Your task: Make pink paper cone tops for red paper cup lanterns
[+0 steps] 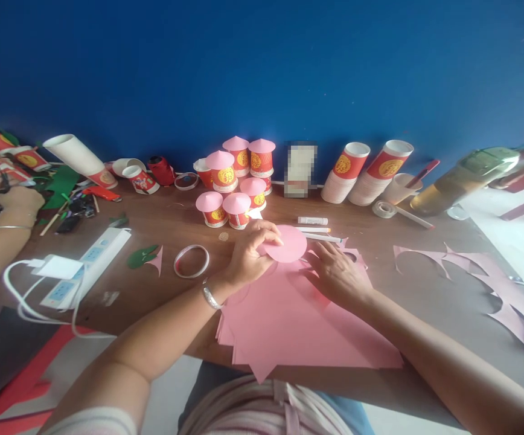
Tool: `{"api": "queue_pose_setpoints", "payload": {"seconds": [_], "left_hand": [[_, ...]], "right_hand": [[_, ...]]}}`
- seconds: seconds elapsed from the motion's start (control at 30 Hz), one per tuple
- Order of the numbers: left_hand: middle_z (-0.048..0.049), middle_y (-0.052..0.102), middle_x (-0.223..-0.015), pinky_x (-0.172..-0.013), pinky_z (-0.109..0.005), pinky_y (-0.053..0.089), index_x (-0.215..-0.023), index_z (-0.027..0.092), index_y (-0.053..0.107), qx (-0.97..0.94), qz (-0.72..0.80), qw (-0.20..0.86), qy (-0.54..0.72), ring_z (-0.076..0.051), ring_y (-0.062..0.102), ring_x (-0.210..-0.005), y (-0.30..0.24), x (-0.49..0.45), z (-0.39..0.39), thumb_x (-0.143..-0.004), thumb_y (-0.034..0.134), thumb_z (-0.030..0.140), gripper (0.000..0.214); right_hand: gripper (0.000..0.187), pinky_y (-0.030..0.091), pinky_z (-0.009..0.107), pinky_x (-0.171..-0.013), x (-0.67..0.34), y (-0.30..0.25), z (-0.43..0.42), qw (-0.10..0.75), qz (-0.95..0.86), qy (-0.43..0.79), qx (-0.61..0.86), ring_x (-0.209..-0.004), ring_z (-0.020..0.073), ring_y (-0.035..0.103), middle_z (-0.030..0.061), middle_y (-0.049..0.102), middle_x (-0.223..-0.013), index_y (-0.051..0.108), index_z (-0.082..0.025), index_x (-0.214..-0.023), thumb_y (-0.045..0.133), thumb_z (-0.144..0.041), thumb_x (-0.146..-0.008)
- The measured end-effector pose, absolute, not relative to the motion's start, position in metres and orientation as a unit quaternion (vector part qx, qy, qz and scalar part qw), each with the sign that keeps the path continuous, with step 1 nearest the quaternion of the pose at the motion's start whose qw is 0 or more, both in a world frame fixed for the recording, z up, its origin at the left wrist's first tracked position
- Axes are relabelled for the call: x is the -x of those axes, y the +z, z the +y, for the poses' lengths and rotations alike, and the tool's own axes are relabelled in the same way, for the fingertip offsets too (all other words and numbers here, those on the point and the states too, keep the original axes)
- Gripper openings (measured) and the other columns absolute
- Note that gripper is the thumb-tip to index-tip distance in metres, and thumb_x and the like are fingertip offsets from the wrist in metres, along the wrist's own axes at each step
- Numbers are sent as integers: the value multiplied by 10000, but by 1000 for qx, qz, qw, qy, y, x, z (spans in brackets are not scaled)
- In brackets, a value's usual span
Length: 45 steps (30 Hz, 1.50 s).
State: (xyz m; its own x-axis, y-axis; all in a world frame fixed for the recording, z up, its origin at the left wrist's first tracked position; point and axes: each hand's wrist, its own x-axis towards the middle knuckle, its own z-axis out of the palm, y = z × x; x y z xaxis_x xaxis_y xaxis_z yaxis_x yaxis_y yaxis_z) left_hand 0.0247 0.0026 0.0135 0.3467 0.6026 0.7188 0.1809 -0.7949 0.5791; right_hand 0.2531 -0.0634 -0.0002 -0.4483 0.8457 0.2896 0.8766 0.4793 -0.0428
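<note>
A pink paper circle (291, 244) is pinched between the thumb and fingers of my left hand (256, 249), above a stack of pink paper sheets (284, 320). My right hand (337, 272) lies palm down at the stack's upper right, fingers stretched forward. Under and beside its fingertips are pink paper offcuts (357, 258). Just beyond my hands lie a glue stick (313, 221) and a white pen (325, 238). Behind my left hand stand several red paper cups topped with pink paper cones, one of them a front cup (236, 210).
Two stacks of paper cups (382, 172), a tape roll (384, 209) and a bottle (463, 181) stand at right. Curved pink scraps (492, 281) lie nearer. A tape ring (191, 261) and a power strip (87, 266) are left, where another person's hands (15, 202) work.
</note>
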Motion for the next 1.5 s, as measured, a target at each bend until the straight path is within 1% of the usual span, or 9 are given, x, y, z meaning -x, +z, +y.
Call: {"api": "queue_pose_setpoints", "payload": {"seconds": [0.13,0.47,0.7,0.77,0.9,1.0,1.17,1.3,1.5], "left_hand": [[-49,624,-1045,-930,-373,555,-888,223,655,-821,250,94,505,-185,625,-1026,12,-21,4,-829,709,74,170],[-31,606,-1034,-904,-335,553,-898,217,643,-810,274,86,511,-172,626,-1016,7,-21,15,-795,702,15,234],[-19,617,-1037,-920,-346,551,-883,216,639,-783,308,124,525,-176,620,-1032,4,-21,20,-763,706,-10,264],[-22,608,-1037,-907,-341,556,-888,219,644,-784,305,121,527,-176,616,-1028,3,-20,20,-770,703,-6,261],[-39,594,-1046,-860,-332,573,-899,224,652,-798,316,94,505,-186,611,-1031,2,-17,18,-802,700,30,222],[-48,590,-1050,-877,-335,570,-887,219,651,-800,313,79,506,-189,607,-1049,4,-16,17,-816,689,34,201],[-54,571,-1064,-938,-385,549,-883,221,668,-807,301,54,505,-196,593,-1057,9,-17,12,-836,713,98,139],[-56,555,-1061,-912,-379,548,-858,242,685,-831,264,37,488,-205,575,-1051,9,-20,6,-814,725,101,153],[-123,560,-1273,-1016,-429,521,-1273,227,586,-845,259,51,464,-249,555,-1219,11,-26,6,-848,583,22,472]], "right_hand": [[114,452,337,-737,-268,-13,-64,140,-860,-91,483,-911,244,618,101,700,-1035,686,-178,-1043,613,-231,-974],[244,375,325,-650,-297,-11,-65,108,-841,-165,504,-751,199,577,66,672,-852,702,-155,-905,489,-57,-972],[306,481,362,-828,-249,5,-90,145,-915,-103,363,-1063,242,627,117,725,-1157,676,-164,-1189,509,-386,-1060],[308,481,360,-775,-234,5,-94,124,-936,-76,322,-996,228,629,103,727,-1136,678,-178,-1137,502,-419,-1059],[182,428,347,-688,-236,2,-87,97,-938,-76,324,-885,215,606,62,706,-956,666,-195,-988,495,-213,-1044],[288,417,328,-674,-250,0,-78,105,-924,-58,364,-791,190,578,54,665,-856,651,-188,-878,419,-89,-1016],[189,492,319,-655,-255,2,-68,222,-804,187,518,-802,202,641,90,703,-963,682,-193,-1024,546,-323,-1001],[421,565,324,-694,-244,11,-56,382,-603,523,466,-792,188,681,70,719,-930,682,-175,-1034,597,-578,-950],[423,484,253,-614,-243,5,-43,486,-482,551,477,-614,123,598,2,661,-643,673,-167,-751,805,-568,-788]]}}
